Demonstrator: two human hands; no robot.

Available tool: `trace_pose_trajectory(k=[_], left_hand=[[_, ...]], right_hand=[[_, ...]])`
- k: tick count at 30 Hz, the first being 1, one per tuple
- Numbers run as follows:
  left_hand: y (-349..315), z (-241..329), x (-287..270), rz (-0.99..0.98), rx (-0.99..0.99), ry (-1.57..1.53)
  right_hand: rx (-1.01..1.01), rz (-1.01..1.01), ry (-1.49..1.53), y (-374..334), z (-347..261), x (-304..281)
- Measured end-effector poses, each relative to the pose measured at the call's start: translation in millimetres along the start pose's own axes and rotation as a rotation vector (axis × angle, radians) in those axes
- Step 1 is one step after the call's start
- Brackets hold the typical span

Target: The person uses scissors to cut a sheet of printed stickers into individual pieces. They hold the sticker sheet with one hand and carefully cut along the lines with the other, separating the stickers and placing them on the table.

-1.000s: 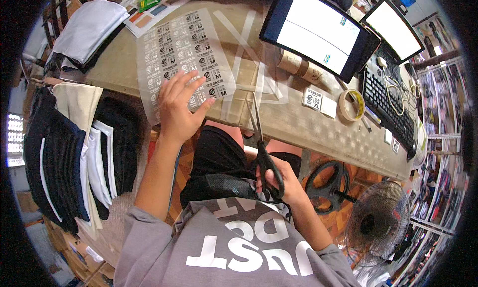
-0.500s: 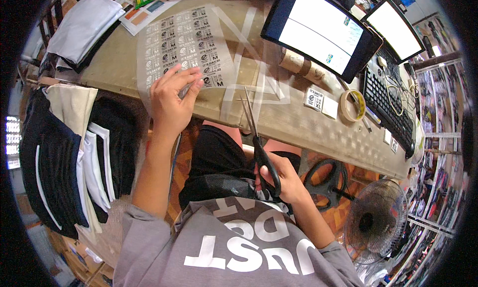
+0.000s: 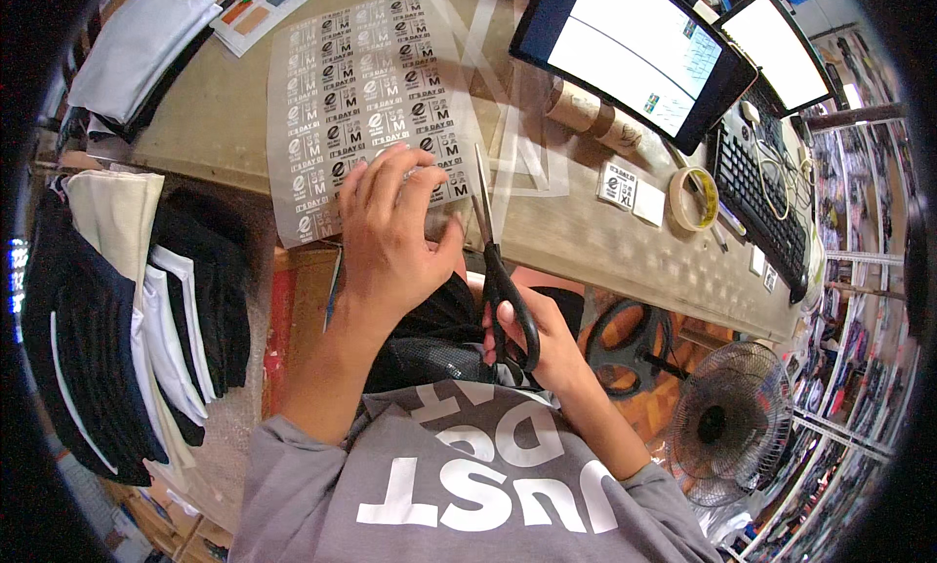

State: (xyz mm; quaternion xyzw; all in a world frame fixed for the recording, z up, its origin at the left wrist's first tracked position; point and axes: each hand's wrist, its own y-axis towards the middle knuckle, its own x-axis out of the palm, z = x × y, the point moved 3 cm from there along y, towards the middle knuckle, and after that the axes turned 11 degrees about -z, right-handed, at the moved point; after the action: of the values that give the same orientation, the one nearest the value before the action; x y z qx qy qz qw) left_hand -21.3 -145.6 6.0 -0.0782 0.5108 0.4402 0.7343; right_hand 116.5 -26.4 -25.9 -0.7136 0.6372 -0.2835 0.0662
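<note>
A translucent film sheet (image 3: 305, 124) printed with rows of small black and white labels lies on the table in front of me. Over its near part is my left hand (image 3: 390, 236), its fingers apart and slightly curled, fingertips resting on the film. Black-handled scissors (image 3: 496, 261) are gripped in my right hand (image 3: 547, 343), with fingers and thumb at the handle loops. Their blades point away from me, slightly parted, beside the sheet's lower right corner. I cannot tell whether they touch the film.
Cut label pieces (image 3: 617, 185) and a tape roll (image 3: 693, 199) lie at the right, near a cardboard tube (image 3: 595, 116), a monitor (image 3: 625, 51) and a keyboard (image 3: 756, 187). Folded garments (image 3: 98, 300) hang at the left; white cloth (image 3: 146, 46) is stacked behind. A fan (image 3: 727, 422) stands lower right.
The film sheet has slid toward me. My left hand has shifted right and nearer, its fingers more curled. The scissors have risen slightly, their blades now beside the sheet's corner.
</note>
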Motion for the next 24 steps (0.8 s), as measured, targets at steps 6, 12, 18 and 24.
trace_pose_trajectory(k=[6,12,18,24], left_hand=[[-4.0,-6.1,17.6,0.116,0.023,-0.038],[-9.7,-4.4,14.1,0.112,0.014,-0.062],[-10.0,-4.6,16.1,0.103,0.014,-0.069],[-10.8,-4.0,16.2,0.095,0.010,-0.077]], right_hand=[[0.039,0.013,0.012,3.7,-0.5,-0.8],[0.052,0.023,0.049,4.8,-5.2,3.6],[0.081,0.040,0.094,5.1,-3.6,3.8],[0.070,0.056,0.084,5.3,-6.0,5.4]])
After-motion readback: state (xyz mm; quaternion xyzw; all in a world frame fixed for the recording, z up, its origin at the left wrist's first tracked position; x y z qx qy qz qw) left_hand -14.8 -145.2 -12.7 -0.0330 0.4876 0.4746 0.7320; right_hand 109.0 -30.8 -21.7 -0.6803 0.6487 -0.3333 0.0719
